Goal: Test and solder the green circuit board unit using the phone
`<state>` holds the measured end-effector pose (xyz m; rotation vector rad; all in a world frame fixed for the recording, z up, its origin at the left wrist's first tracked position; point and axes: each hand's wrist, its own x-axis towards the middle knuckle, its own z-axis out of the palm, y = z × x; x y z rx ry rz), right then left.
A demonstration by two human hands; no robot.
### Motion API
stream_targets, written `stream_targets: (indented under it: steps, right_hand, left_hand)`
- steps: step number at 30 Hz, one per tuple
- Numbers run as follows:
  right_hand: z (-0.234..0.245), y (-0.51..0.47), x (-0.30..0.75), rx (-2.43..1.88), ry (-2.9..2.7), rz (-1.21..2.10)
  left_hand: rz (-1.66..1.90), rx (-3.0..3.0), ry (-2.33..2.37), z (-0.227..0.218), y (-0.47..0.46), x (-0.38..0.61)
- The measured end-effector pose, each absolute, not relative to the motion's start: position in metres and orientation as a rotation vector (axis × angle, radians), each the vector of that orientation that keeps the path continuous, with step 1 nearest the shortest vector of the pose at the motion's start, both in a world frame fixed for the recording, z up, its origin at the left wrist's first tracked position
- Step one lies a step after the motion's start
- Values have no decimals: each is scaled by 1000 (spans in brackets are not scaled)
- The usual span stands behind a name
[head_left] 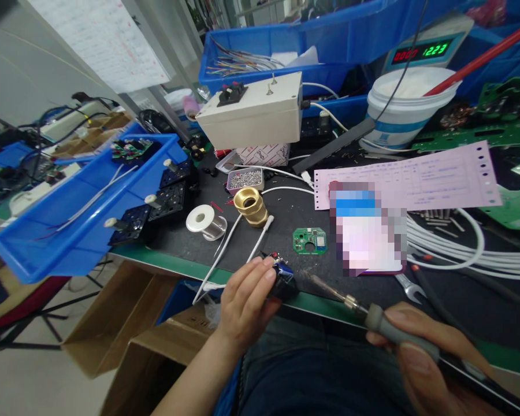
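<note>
My left hand (pixel 248 297) grips a small black electronic module (pixel 285 279) with blue and red parts at the table's front edge. In my right hand (pixel 424 352) is a soldering iron (pixel 381 323), its tip pointing left toward the module but apart from it. A green circuit board (pixel 309 240) lies flat on the black mat just beyond. Left of it stand a brass fitting (pixel 256 211) and a spool of solder wire (pixel 208 223). A white cable (pixel 219 260) runs past the fitting toward my left hand.
A partly blurred phone (pixel 366 234) and a pink paper (pixel 437 179) lie to the right, near coiled white cable (pixel 472 254) and a wrench (pixel 409 287). Behind stand a beige switch box (pixel 255 112) and a white bucket (pixel 403 107). A blue bin (pixel 69 225) sits left.
</note>
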<state>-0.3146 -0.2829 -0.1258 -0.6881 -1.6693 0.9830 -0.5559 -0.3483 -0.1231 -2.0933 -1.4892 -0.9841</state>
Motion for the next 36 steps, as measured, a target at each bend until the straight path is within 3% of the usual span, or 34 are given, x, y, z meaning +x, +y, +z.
stream_targets:
  steps: [9,16,36]
  right_hand:
    - [-120,-270,-313,-478,-1974,1049]
    - [-122,-272,-315,-489,-1984,1021]
    - [-116,-273,-307,-485,-1945,1086]
  left_hand:
    - [-1382,-2106,-1769,-132,-358,-557]
    - [-1253,-2033,-2052,-120,-358,-548]
    - [-1378,-2140,-1847,-109,-357,-551]
